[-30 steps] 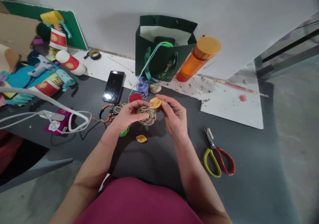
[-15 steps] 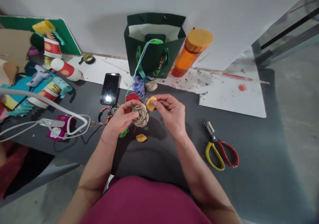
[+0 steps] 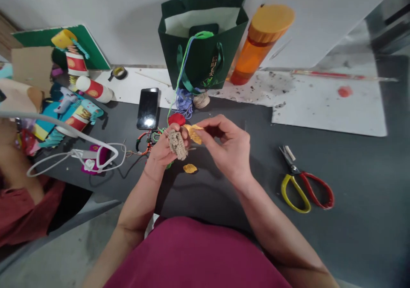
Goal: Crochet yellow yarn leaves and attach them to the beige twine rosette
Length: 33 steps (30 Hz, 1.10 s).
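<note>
Above the dark bench (image 3: 352, 164), the left hand (image 3: 162, 149) grasps a coiled jute-twine piece (image 3: 177, 144) while the right hand (image 3: 229, 147) pinches a small yellow leaf (image 3: 194, 133).

The knot (image 3: 177, 144) I'm holding is rough jute twine; the bag (image 3: 188, 55) is matt paper, the bottle (image 3: 256, 53) glossy plastic, the phone (image 3: 147, 109) smooth glass.

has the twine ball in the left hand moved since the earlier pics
Yes, the twine ball has shifted left, closer to the phone lying on the desk.
</note>
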Tool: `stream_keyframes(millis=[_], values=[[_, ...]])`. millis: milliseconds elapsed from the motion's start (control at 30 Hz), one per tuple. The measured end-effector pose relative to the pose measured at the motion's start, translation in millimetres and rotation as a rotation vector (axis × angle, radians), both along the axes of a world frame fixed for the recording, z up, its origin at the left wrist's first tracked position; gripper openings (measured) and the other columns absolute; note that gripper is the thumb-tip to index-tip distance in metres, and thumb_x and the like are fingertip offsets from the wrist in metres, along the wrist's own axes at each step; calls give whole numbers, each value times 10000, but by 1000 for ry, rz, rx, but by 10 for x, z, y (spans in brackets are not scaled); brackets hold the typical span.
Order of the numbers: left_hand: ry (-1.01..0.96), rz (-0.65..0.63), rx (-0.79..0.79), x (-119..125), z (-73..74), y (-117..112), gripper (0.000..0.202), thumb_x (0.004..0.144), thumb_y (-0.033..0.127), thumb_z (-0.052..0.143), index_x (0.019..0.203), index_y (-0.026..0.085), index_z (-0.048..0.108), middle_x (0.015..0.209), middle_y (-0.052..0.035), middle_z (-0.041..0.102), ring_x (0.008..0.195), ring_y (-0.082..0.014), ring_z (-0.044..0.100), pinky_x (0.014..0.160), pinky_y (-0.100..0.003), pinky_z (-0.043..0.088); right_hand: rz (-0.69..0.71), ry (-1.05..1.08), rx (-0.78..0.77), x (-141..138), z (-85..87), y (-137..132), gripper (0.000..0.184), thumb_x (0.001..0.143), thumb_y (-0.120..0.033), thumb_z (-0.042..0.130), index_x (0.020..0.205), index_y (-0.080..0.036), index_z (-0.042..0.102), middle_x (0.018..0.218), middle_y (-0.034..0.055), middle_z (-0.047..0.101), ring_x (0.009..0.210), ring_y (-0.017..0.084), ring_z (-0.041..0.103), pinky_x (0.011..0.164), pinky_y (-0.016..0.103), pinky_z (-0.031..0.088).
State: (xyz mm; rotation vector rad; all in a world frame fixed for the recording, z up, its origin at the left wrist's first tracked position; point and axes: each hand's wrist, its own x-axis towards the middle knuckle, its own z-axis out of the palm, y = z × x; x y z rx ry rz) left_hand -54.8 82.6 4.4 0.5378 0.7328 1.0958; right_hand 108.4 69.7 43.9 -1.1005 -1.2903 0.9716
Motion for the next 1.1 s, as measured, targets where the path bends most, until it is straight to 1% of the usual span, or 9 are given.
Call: stream_keyframes(millis=[100, 200, 300, 467, 667, 767, 900, 1033, 1100], values=[[16, 22, 14, -35, -12, 17, 295, 636, 286, 915, 756, 226, 652, 719, 57, 623, 572, -84, 559, 570, -214, 438, -10, -104, 67, -13, -5, -10, 48, 863, -211, 700, 816, -207, 707, 774, -10, 728, 627, 104, 596, 601, 249, 497], [23, 10, 19, -45, -67, 20, 291, 650, 288, 918, 802, 222, 679, 775, 40, 672, 626, -99, 617, 588, -218, 472, -14, -144, 83, -28, -10, -13, 61, 857, -203, 693, 797, -209, 699, 768, -8, 725, 613, 107, 581, 580, 252, 485], [7, -16, 33, -22, -105, 25, 430, 536, 296, 984, 873, 221, 728, 844, 27, 714, 687, -110, 661, 634, -222, 507, -19, -164, 93, -20, -8, -6, 65, 860, -206, 686, 800, -214, 710, 780, 0, 732, 631, 117, 588, 594, 261, 496], [29, -81, 70, 7, -107, 42, 623, 555, 315, 980, 1133, 247, 757, 991, -5, 766, 828, -145, 715, 747, -247, 543, 22, -109, -27, 26, -93, 66, 45, 855, -223, 706, 826, -213, 739, 776, -3, 742, 646, 117, 617, 607, 256, 504], [64, -166, 71, -13, -92, 37, 681, 609, 381, 954, 1239, 226, 746, 1048, -61, 787, 858, -182, 738, 746, -264, 561, 4, -102, -90, 50, -234, 143, 28, 834, -232, 740, 842, -213, 759, 760, -1, 740, 635, 122, 617, 614, 268, 509], [77, -174, 35, -31, -95, 56, 594, 617, 353, 951, 1167, 212, 777, 982, -62, 792, 852, -190, 743, 749, -279, 572, 37, -152, -6, 86, -229, 151, 104, 864, -186, 696, 846, -232, 787, 785, 10, 734, 697, 140, 641, 646, 283, 519], [94, -105, -41, -30, -113, 83, 383, 590, 255, 964, 936, 190, 814, 815, -24, 780, 682, -130, 705, 645, -229, 559, 146, -137, 22, 146, -201, 162, 187, 894, -161, 650, 973, -244, 798, 876, 29, 741, 810, 157, 677, 712, 294, 549], [37, -56, -71, 29, -103, 73, 342, 601, 244, 958, 903, 190, 808, 814, -11, 775, 665, -111, 691, 610, -202, 546, 119, -13, -94, 170, -211, 184, 272, 880, -343, 728, 1128, -233, 711, 940, 37, 743, 826, 162, 694, 740, 304, 587], [14, -27, -79, 59, -93, 62, 351, 610, 227, 949, 926, 190, 800, 831, -7, 774, 662, -103, 683, 604, -195, 539, 148, 4, -140, 181, -212, 196, 329, 837, -417, 772, 1090, -221, 698, 922, 41, 746, 810, 167, 700, 725, 306, 596]])
